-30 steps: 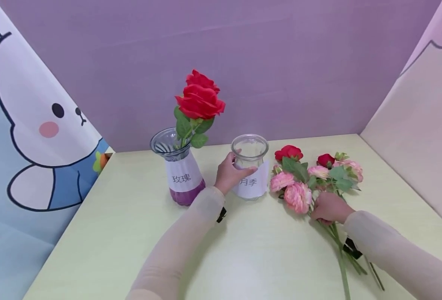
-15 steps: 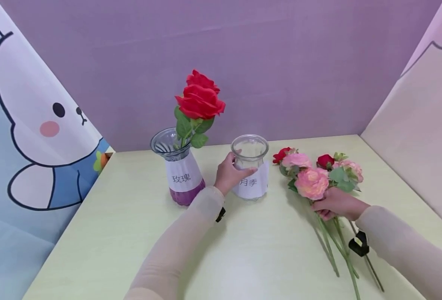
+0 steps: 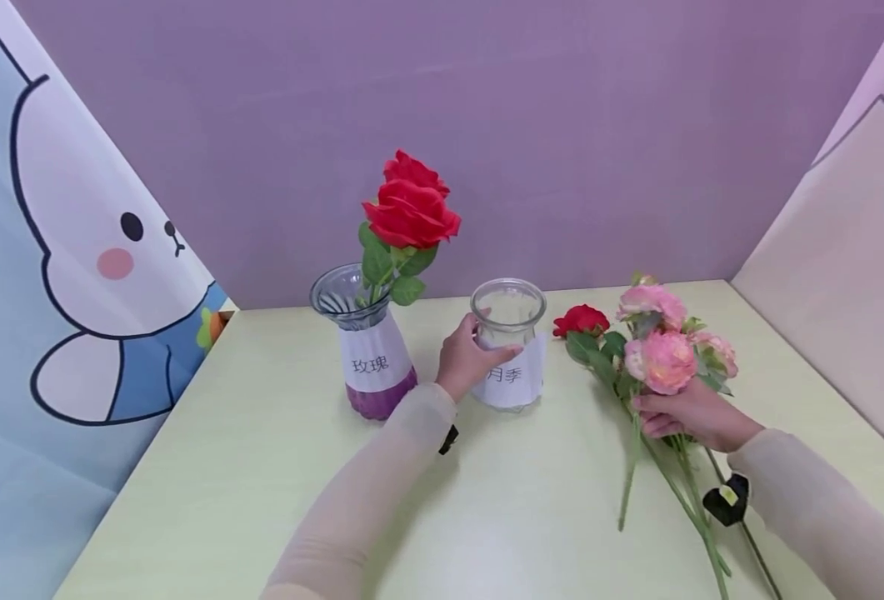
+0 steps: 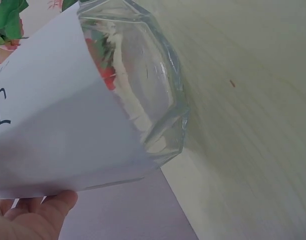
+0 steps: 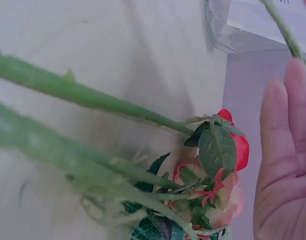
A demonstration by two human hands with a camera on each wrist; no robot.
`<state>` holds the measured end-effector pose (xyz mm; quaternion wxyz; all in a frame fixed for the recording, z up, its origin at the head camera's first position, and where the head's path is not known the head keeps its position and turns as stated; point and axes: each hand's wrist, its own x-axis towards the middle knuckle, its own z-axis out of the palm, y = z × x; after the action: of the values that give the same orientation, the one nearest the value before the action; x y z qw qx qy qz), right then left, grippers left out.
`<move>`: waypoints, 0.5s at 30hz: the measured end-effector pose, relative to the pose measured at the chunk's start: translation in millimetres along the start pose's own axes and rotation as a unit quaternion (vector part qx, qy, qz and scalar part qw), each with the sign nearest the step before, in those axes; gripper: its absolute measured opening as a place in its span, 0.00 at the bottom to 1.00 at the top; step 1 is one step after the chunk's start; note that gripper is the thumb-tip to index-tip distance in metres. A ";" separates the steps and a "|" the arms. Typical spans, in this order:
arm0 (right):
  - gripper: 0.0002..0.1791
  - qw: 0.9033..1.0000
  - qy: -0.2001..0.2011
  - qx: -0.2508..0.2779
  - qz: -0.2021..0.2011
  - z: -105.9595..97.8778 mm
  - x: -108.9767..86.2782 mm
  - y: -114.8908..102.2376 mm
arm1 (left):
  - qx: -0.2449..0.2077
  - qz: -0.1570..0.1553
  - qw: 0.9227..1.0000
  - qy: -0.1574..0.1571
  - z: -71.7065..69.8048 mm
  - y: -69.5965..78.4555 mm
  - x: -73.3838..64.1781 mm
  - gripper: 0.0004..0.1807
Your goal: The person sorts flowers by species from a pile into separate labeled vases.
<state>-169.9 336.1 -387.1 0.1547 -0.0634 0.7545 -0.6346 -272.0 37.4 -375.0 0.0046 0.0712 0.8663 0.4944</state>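
Observation:
My left hand [image 3: 467,358] holds the side of a clear glass vase [image 3: 512,387] wrapped with a white paper label bearing two characters. In the left wrist view the label [image 4: 68,125] and faceted glass base fill the left half, fingertips below. My right hand [image 3: 692,417] pinches the green stem [image 5: 282,27] of a spray of pink flowers [image 3: 662,360], raised over the other stems on the table. A red rose [image 3: 581,319] lies just left of that hand. More pink blooms [image 3: 717,354] lie behind it, partly hidden.
Left of the clear vase stands a flared glass vase [image 3: 380,404] with a purple base and white label, two red roses [image 3: 415,212] in it. A purple wall [image 3: 561,167] closes the table's back. Loose stems [image 3: 700,525] point toward the front right.
My right hand has drawn the pink spray up and to the right, off the pile, uncovering the red rose. My left hand stays on the clear vase. The head view has shifted slightly.

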 end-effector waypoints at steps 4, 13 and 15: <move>0.09 0.998 0.017 0.047 -0.033 -3.1 -4.0 -1.3 | -0.003 -0.002 1.000 -0.006 0.5 1.9 -0.4 0.44; 0.13 0.967 0.037 0.232 -0.101 3.1 -4.3 -7.1 | -0.008 -0.002 1.000 -0.004 -1.6 1.8 -3.4 0.43; 0.13 0.951 0.050 0.279 -0.123 6.8 -2.4 -10.0 | -0.008 -0.001 1.000 -0.002 -3.2 1.9 -4.0 0.43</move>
<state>-166.5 328.6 -378.0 0.0493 -0.0786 0.5407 -0.8361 -268.1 35.1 -372.0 0.0070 0.0715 0.8624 0.5011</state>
